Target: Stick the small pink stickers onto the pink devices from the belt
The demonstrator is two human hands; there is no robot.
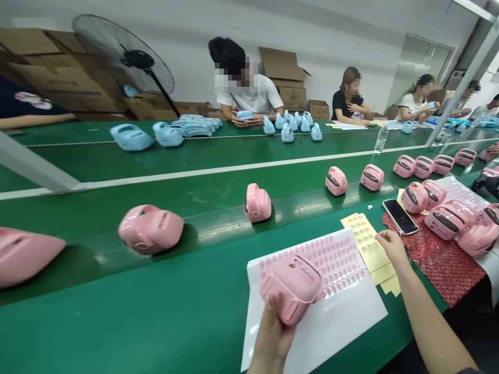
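My left hand (273, 332) grips a pink plastic device (291, 287) from below, holding it tilted over a white sheet of pink stickers (343, 306). My right hand (392, 245) reaches out to the yellow sticker sheets (364, 239), with its fingertips pinched at their right edge. What those fingers hold is too small to see. A black phone (399, 216) lies just beyond that hand.
Several pink devices (257, 203) ride the green conveyor belt (156, 311), and more sit on red wrap (444, 265) at the right. Blue devices (287, 132) line the far belt, where other people sit working. A water bottle (381, 138), a fan (125, 57) and cardboard boxes stand behind.
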